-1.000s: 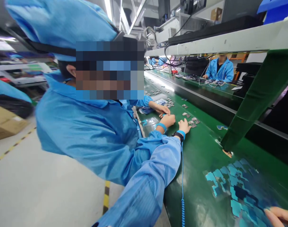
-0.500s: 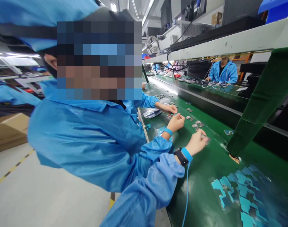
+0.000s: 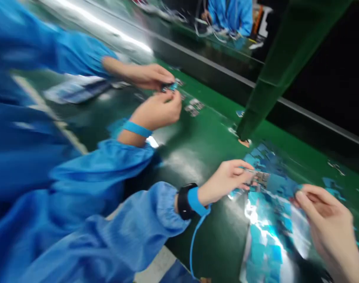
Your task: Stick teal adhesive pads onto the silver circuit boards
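My left hand (image 3: 226, 179), with a black watch and a blue wrist strap with a cord, pinches a small silvery metal plate with cutouts (image 3: 260, 179) by its left end. My right hand (image 3: 326, 214) is at the right with thumb and forefinger pressed together. Blur hides what is between those fingertips. A bluish patch lies between the two hands; whether it is held or lies behind them I cannot tell. Below the plate lies a shiny clear sheet with turquoise film pieces (image 3: 264, 247). More blue film pieces (image 3: 260, 155) are spread behind my hands.
At the left, a co-worker's two hands (image 3: 156, 108) hold a small part. Several metal plates (image 3: 194, 106) lie near them on the green bench (image 3: 209, 137). A green post (image 3: 270, 78) rises behind my hands. Another person in blue (image 3: 229, 17) sits across.
The view has swung down and to the right. My left hand, with the metal plate, is now over the blue film pieces. My right hand has come into view.
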Demonstrator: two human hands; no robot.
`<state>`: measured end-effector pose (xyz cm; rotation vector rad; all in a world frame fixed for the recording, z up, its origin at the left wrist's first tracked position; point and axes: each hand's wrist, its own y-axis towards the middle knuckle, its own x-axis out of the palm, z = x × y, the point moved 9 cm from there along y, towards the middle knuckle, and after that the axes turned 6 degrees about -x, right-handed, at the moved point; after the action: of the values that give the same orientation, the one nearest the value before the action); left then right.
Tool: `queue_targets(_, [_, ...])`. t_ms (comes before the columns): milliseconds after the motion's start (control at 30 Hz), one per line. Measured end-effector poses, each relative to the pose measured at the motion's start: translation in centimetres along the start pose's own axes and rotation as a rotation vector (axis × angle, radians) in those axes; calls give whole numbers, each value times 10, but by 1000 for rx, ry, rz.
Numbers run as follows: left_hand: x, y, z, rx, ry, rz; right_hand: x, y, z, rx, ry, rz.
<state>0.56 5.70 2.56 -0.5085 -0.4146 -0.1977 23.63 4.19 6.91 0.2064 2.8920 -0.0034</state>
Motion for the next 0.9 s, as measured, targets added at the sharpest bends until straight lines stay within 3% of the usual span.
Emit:
queue_targets(100, [4, -3, 3, -49, -18, -63, 18, 2, 6, 126, 144, -61])
queue_targets(233, [10, -9, 1, -59, -65, -100, 36, 7, 6, 158, 189, -150])
queue_targets(467, [12, -11, 0, -54, -95, -124, 32, 2, 4, 158, 117, -180])
queue_targets(667, [18, -13, -2, -60, -119, -213, 29, 1, -5, 75, 49, -170])
queue_targets(900, [21, -16, -1, -45, -43, -224, 35, -3, -11, -39, -56, -209])
